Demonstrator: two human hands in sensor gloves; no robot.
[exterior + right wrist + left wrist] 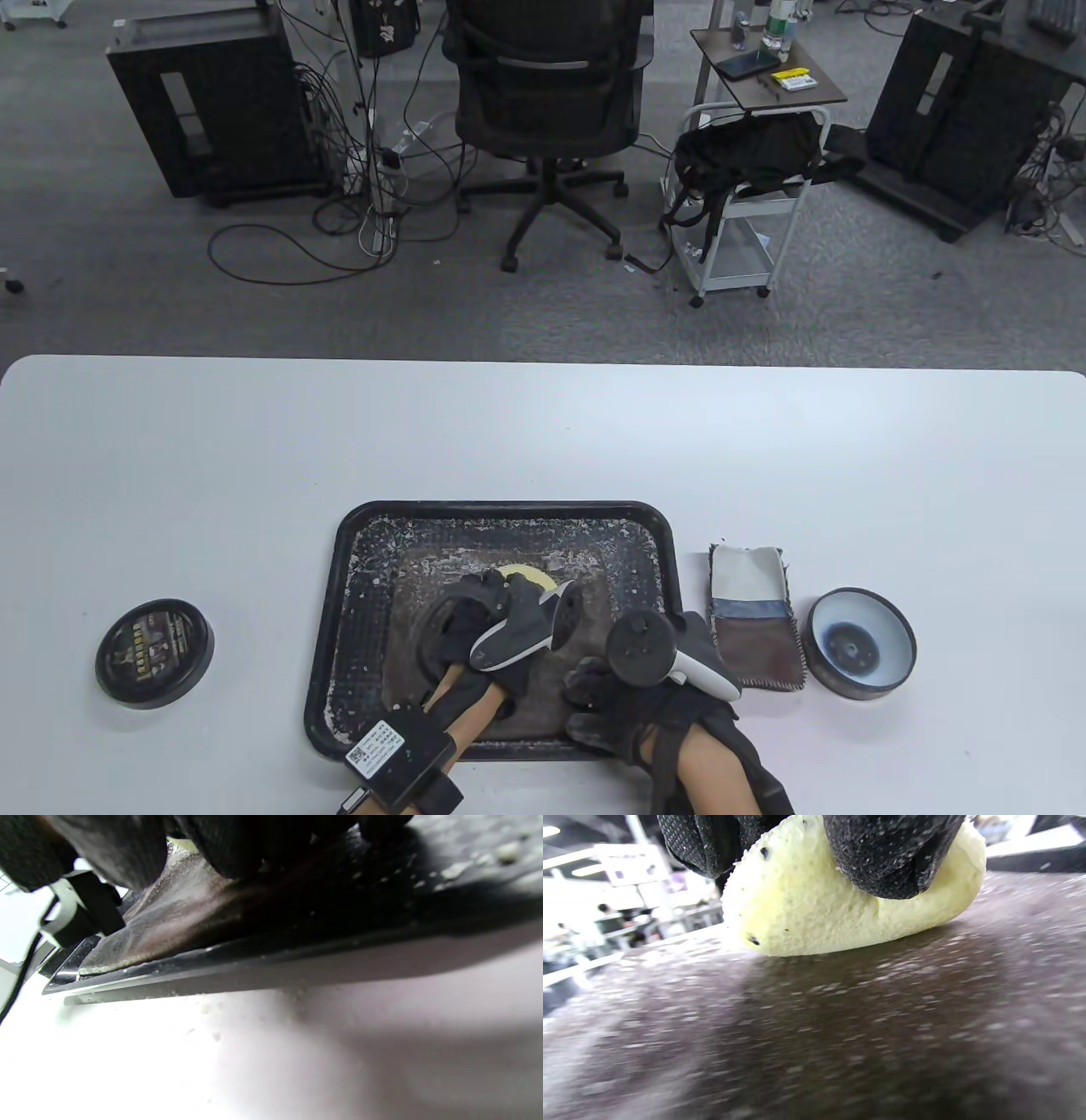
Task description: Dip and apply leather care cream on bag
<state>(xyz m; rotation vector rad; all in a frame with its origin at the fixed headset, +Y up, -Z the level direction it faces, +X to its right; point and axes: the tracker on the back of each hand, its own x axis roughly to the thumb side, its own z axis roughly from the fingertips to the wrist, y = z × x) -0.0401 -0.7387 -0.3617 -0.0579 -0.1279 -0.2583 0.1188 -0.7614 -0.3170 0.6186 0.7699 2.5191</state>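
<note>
bag in tray; lid left, tin right.

White table carries everything. Black tray sits under both my hands. Round black lid lies well left of my left hand. Leather swatch lies just right of my right hand, open cream tin beyond it.

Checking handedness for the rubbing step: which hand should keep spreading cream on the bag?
Left. The left hand already grips the sponge against the bag; the right hand rests on the bag's near edge.
</note>
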